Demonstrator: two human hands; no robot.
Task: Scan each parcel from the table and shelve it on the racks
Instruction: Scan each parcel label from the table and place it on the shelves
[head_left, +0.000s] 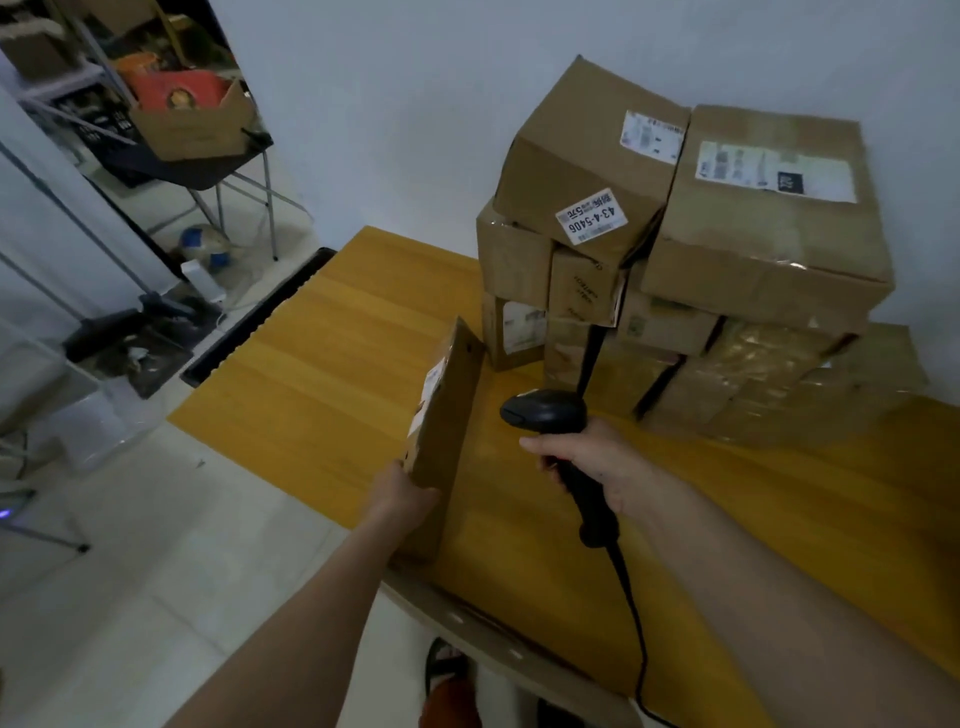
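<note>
My left hand (402, 496) grips the near end of a flat cardboard parcel (449, 426), held on edge over the yellow wooden table (332, 353). A white label shows on the parcel's left face. My right hand (587, 462) grips the handle of a black barcode scanner (545, 413), whose head sits just right of the parcel and points left. The scanner's cable (631, 608) trails down over the table's near edge. A stack of cardboard parcels (675, 291) stands against the white wall at the table's far right.
A folding chair with an open box (192, 124) on it stands at the back left, near shelving. Clutter and a ball (202, 244) lie on the tiled floor left of the table. A black strip (260, 317) runs along the table's left edge.
</note>
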